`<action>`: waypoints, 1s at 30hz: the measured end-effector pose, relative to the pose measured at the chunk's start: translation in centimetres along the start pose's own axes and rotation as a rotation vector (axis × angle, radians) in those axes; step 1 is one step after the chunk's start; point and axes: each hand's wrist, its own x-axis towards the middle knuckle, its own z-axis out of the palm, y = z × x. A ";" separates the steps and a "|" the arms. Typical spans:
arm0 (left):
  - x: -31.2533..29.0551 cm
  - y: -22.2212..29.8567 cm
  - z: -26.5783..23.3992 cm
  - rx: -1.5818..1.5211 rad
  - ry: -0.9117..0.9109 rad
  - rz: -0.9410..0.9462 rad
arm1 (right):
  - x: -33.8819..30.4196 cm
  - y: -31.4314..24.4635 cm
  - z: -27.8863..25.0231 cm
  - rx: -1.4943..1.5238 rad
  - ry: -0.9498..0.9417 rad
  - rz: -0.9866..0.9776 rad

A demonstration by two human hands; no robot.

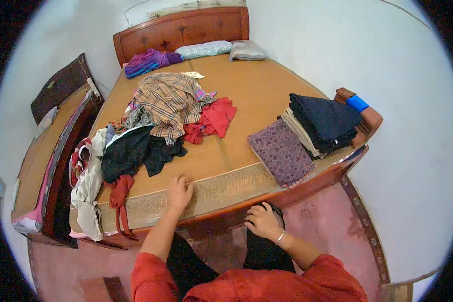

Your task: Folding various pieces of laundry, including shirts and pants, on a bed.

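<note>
Two pillows [204, 49] lie near the wooden headboard [201, 25], one apparently grey.

We count two beds [256, 85], two headboards [186, 30] and, on the larger of the two, two pillows [204, 49] and one purple-and-blue cloth bundle [151, 61]. We see one loose clothes heap [126, 156] with one checked shirt [168, 98]; its other garments we cannot count surely. We also find one folded stack [327, 118], one blue band [357, 103] and one bracelet [281, 235].
</note>
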 end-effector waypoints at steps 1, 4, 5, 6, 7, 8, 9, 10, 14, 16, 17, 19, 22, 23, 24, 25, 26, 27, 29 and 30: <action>1.1 1.0 0.0 -0.045 0.013 -0.017 | 0.0 -0.6 -0.3 -0.002 -0.022 -0.011; 6.3 2.2 1.0 -0.045 0.086 0.046 | 1.6 -0.5 0.7 0.022 -0.055 -0.001; 7.9 2.9 1.6 -0.052 0.191 0.144 | 1.7 -0.2 0.4 0.000 -0.080 0.013; 9.4 3.6 2.2 -0.048 0.169 0.115 | 1.6 0.3 0.1 0.036 -0.062 0.027; 11.1 3.9 2.5 -0.048 0.191 0.093 | 1.9 0.5 0.0 0.041 -0.059 0.023; 12.3 4.1 2.8 -0.053 0.193 0.065 | 1.8 0.5 0.0 0.043 -0.051 0.021; 13.4 4.3 3.1 -0.047 0.208 0.070 | 1.8 0.6 0.0 0.035 -0.038 0.030; 14.6 4.4 3.3 -0.089 0.157 -0.035 | 1.9 0.6 0.0 0.041 -0.039 0.017; 17.1 3.7 4.1 -0.076 0.095 -0.103 | 2.1 0.8 -0.1 0.067 -0.023 0.029; 17.9 3.2 4.1 -0.078 -0.017 -0.163 | 2.3 0.8 0.1 0.053 -0.047 0.058; 18.2 3.0 4.2 -0.096 -0.145 -0.225 | 2.4 0.8 0.1 0.065 -0.053 0.049; 18.1 2.8 4.6 -0.011 -0.145 -0.257 | 2.3 0.8 0.1 0.034 -0.044 0.048; 17.9 2.5 4.8 -0.006 -0.233 -0.273 | 2.3 0.7 0.0 0.046 -0.035 0.032; 17.8 2.6 4.7 0.001 -0.278 -0.268 | 2.3 0.6 0.0 0.053 -0.048 0.025; 17.8 2.7 4.6 -0.002 -0.321 -0.261 | 2.3 0.5 0.0 0.047 -0.069 0.035; 17.6 2.9 4.4 0.008 -0.319 -0.262 | 2.3 0.5 0.0 0.039 -0.091 0.045; 17.5 3.0 4.3 0.043 -0.323 -0.247 | 2.3 0.5 0.1 0.037 -0.091 0.042; 17.3 3.1 4.2 0.069 -0.306 -0.223 | 2.3 0.4 0.2 0.038 -0.061 0.037; 16.5 3.3 4.5 0.062 -0.189 -0.203 | 2.3 0.4 0.3 0.037 -0.033 0.025; 16.3 3.3 4.7 0.049 -0.052 -0.165 | 2.3 0.4 0.3 0.027 -0.054 0.029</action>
